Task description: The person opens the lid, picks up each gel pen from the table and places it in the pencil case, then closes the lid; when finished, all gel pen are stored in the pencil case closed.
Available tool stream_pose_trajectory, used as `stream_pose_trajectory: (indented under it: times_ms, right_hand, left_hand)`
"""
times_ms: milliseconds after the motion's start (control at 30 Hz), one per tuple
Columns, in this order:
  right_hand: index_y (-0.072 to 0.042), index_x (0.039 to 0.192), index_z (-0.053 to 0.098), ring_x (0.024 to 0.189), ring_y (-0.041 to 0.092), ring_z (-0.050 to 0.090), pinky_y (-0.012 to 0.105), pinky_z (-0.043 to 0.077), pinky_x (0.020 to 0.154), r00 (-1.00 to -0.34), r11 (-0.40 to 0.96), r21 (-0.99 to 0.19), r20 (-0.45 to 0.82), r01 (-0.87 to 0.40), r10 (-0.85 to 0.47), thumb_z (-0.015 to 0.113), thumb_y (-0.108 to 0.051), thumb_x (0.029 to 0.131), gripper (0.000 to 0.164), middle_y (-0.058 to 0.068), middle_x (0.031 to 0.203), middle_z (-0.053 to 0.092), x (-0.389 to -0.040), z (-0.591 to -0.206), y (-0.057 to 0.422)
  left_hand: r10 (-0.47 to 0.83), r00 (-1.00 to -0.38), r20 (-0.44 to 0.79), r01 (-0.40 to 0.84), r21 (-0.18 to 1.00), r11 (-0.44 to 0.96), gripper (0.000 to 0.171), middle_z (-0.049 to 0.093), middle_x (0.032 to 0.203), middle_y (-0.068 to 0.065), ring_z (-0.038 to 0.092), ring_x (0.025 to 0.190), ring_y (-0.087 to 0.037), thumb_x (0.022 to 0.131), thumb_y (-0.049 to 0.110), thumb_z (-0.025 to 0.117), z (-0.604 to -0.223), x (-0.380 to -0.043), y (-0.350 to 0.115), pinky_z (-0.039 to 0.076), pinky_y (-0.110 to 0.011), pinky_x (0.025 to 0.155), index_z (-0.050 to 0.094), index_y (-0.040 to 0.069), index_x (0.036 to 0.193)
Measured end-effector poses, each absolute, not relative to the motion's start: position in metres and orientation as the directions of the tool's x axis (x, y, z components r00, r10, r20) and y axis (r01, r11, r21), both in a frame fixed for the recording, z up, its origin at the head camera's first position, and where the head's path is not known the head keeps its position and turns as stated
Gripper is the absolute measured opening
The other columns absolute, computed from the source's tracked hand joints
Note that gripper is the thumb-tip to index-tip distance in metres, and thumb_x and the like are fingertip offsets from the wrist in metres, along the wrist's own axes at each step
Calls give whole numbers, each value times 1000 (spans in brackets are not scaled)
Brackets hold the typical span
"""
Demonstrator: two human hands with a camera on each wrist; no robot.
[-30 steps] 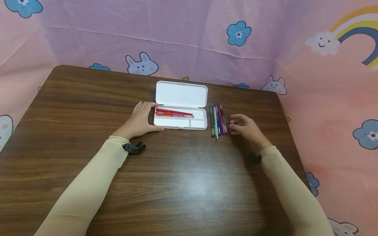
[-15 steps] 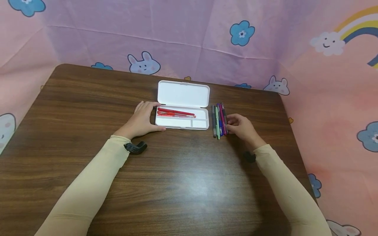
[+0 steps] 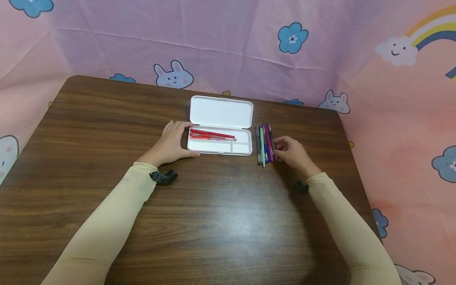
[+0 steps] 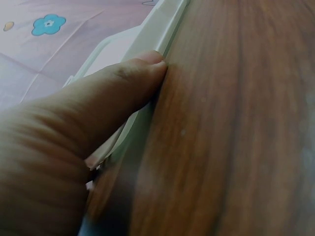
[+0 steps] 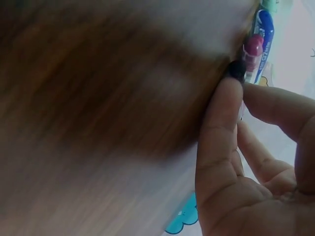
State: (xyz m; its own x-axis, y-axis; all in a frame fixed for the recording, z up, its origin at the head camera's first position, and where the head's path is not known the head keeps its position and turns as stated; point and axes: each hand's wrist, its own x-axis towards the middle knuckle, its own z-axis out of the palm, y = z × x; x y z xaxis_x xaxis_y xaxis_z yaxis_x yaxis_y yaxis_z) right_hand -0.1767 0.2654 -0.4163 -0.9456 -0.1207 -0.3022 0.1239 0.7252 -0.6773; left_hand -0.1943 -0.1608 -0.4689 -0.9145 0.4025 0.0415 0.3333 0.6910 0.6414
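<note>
Partly within right grip [image 3: 291,153], dark pen [image 3: 271,135].

1 pencil case [image 3: 221,112], min. 2 red pens [image 3: 213,134], min. 5 other pens [image 3: 262,147], 2 hands [image 3: 169,145], 1 tbl [image 3: 199,213]

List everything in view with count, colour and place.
Table: one, brown, below the case
Pencil case: one, white, open on the table
Red pens: at least two, red, in the case
Loose pens: several, including grey, green, blue, pink, dark, right of the case
Cloth: count unclear, purple and pink, behind and beside the table
Wrist devices: two, black, one per wrist
Sleeves: two, cream, on the arms
Left hand: one, gripping the case's left end
Right hand: one, pinching the rightmost pen
</note>
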Motion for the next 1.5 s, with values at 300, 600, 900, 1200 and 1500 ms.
stream_pose_trajectory:
  times_ms: [300,600,900,1200,1500]
  right_hand:
    - [-1,137,56,87,27,64,30,59,72,-953,755,-646,-285,109,-106,66,-7,100,39,20,117,62,-175,-415,272]
    - [2,124,64,77,20,64,26,55,64,-957,800,-591,-278,104,-82,68,-11,99,29,19,108,69,-173,-415,278]
    - [1,113,68,79,22,65,28,54,67,-963,828,-551,-266,105,-55,69,-16,98,22,18,102,72,-168,-415,288]
    - [0,107,72,89,30,65,38,51,76,-988,867,-498,-138,13,-64,67,-14,95,19,17,100,74,-158,-419,301]
    - [-3,107,75,89,29,63,44,53,80,-987,871,-465,71,-158,-141,71,-12,96,15,13,99,69,-157,-413,287]
  left_hand:
    - [406,-913,45,340,636,692,108,42,155,-16,30,149,-36,75,58,88,-466,-196,-161,3,-52,129,37,7,155]
    - [401,-915,41,332,642,691,107,41,156,-15,30,150,-35,75,57,89,-467,-195,-160,3,-52,129,37,7,155]
    - [399,-916,46,332,647,686,107,42,154,-16,32,148,-35,75,56,89,-466,-193,-159,4,-53,129,37,7,154]
    - [393,-918,52,329,652,683,107,43,153,-16,33,147,-35,74,55,90,-469,-193,-161,4,-53,129,37,7,154]
    - [397,-917,47,331,646,688,107,42,154,-16,31,148,-36,75,56,89,-467,-193,-160,3,-53,129,37,7,154]
